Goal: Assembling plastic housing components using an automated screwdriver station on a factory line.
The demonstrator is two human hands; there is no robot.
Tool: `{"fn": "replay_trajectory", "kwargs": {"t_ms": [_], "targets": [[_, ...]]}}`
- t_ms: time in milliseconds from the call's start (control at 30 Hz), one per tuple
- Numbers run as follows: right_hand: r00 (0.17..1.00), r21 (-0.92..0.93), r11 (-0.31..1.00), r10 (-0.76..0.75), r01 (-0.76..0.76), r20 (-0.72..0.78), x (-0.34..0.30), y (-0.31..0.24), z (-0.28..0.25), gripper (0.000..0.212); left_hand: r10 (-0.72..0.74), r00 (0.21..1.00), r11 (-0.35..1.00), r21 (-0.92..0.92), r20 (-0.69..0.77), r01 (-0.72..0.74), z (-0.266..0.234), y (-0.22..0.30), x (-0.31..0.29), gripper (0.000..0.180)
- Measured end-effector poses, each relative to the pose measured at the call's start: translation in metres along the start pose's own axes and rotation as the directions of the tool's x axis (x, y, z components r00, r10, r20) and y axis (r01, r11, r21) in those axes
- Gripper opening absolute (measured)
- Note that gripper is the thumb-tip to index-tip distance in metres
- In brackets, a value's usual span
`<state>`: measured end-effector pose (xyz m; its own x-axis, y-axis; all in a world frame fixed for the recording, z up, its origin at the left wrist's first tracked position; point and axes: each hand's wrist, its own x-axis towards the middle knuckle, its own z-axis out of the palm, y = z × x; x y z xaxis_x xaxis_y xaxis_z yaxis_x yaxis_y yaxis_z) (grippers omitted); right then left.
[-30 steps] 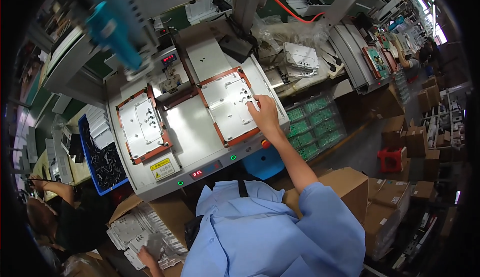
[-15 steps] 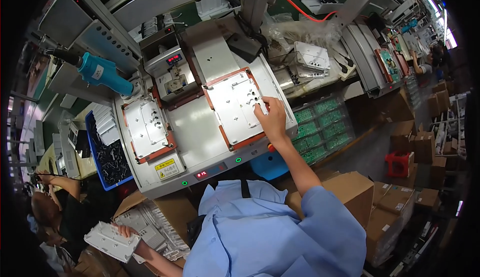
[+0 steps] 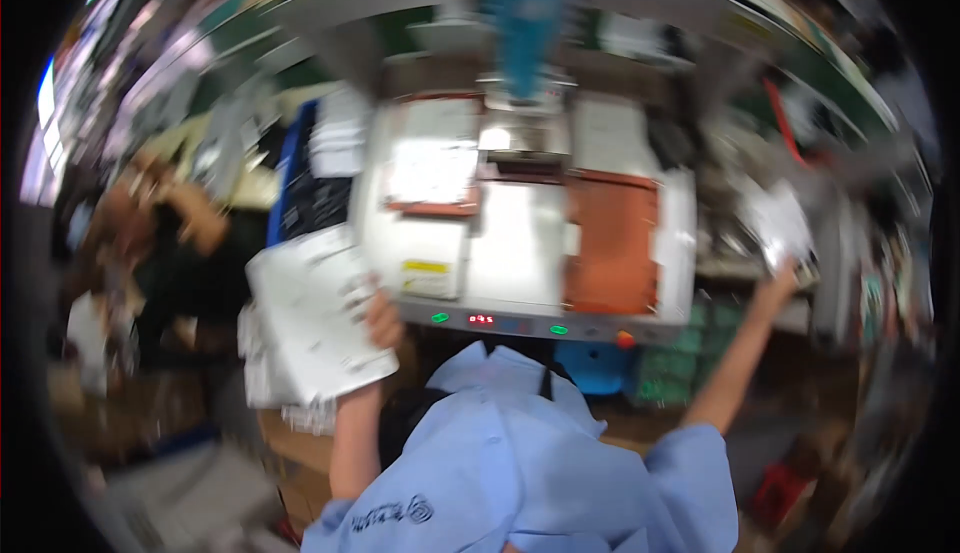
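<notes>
My left hand grips the edge of a white plastic panel with small raised posts, held tilted before the machine's left front corner. More white plastic shows under it; I cannot tell whether that is held too. Out to the right, my right hand has its fingers at the near edge of another white panel, smeared by motion. The right fixture shows its bare orange-brown bed. In the left fixture lies a white panel. A teal screwdriver unit stands over the middle.
A blue-rimmed bin with dark parts and white pieces stands left of the machine. Green boards lie below its right front corner. A red-orange button sits on the front edge. Another person's arm shows at the left.
The white panel has left the right fixture; my right hand has swung right with a panel. My left hand has raised its panel toward the machine. The teal screwdriver has shifted toward the middle.
</notes>
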<state>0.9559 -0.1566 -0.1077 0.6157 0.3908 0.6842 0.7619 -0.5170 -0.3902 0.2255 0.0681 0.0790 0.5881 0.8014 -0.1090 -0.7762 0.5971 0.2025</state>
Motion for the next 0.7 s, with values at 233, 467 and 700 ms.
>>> {"fn": "replay_trajectory", "kwargs": {"t_ms": [233,467,700], "targets": [[0.984,0.367,0.917,0.115,-0.158,0.136,0.020,0.061,0.125,0.030,-0.071,0.976,0.991,0.095,-0.204,0.092,0.052,-0.023,0.002,0.074],[0.945,0.250,0.921,0.251,-0.299,0.208,0.025,0.019,0.108,0.033,0.164,0.947,0.929,0.367,-0.276,-0.054,0.064,-0.027,-0.003,0.071],[0.908,0.081,0.915,0.377,-0.396,0.184,0.049,-0.052,0.040,0.035,0.164,0.941,0.945,0.322,-0.296,-0.063,0.043,-0.012,-0.022,0.049]]}}
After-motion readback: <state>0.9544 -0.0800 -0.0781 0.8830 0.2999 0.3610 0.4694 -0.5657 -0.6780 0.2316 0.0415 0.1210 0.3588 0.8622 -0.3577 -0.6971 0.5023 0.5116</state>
